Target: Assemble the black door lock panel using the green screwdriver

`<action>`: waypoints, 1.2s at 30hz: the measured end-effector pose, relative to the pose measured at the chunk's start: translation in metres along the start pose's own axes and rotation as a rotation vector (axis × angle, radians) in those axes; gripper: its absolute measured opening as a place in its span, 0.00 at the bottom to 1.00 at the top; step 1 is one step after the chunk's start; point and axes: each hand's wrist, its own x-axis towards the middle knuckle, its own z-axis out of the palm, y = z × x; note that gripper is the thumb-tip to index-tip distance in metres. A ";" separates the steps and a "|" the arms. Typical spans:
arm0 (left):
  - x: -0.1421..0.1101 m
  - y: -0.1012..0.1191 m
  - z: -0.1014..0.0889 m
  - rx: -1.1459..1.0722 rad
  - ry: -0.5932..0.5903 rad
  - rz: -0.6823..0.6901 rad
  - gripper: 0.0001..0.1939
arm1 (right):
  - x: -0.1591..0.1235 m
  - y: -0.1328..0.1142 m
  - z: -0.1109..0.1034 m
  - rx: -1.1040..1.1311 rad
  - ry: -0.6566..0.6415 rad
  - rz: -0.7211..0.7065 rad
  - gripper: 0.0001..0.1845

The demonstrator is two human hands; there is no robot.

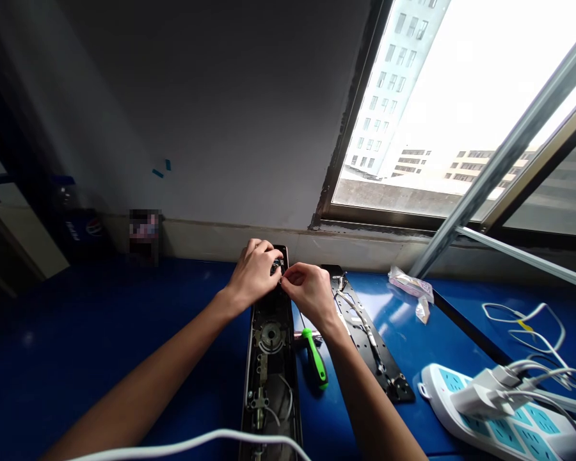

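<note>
White cable (221, 434) crosses foreground. Right hand (312, 291): fingertips pinched closed (anything between them too small to tell); left hand (253, 272) over black casing's (271, 336) far end, can't tell if gripping. Casing on blue table (125, 314), green screwdriver (315, 362) just right.

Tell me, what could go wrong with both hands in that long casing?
The right hand may slip against the small parts near the far end of the black casing. Its forearm could knock the green screwdriver beside the casing. The white cable, seen crossing the near end, might snag.
</note>
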 end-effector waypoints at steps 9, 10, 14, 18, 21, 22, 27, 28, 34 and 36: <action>0.002 -0.008 0.009 -0.131 -0.032 -0.135 0.17 | 0.002 0.006 0.008 -0.030 0.087 -0.005 0.04; 0.002 -0.008 0.009 -0.130 -0.031 -0.148 0.17 | 0.002 0.006 0.008 -0.032 0.092 -0.007 0.04; 0.005 -0.012 0.009 -0.097 -0.033 -0.132 0.14 | 0.001 0.005 0.008 -0.031 0.106 -0.019 0.06; 0.007 -0.016 0.012 -0.108 -0.013 -0.116 0.12 | 0.001 0.005 0.008 -0.031 0.113 -0.028 0.05; 0.007 -0.017 0.015 -0.112 0.005 -0.119 0.11 | 0.001 0.006 0.009 -0.037 0.112 -0.039 0.05; 0.007 -0.017 0.015 -0.114 0.011 -0.122 0.11 | 0.001 0.007 0.010 -0.041 0.111 -0.045 0.06; 0.008 -0.018 0.019 -0.127 0.022 -0.123 0.10 | 0.002 0.008 0.012 -0.082 0.102 -0.077 0.06; 0.008 -0.018 0.019 -0.128 0.024 -0.116 0.10 | 0.002 0.008 0.012 -0.093 0.102 -0.081 0.06; 0.008 -0.018 0.019 -0.123 0.004 -0.101 0.12 | 0.003 0.013 0.012 -0.178 0.126 -0.069 0.05; 0.008 -0.018 0.018 -0.122 -0.013 -0.101 0.13 | 0.003 0.015 0.012 -0.183 0.119 -0.061 0.09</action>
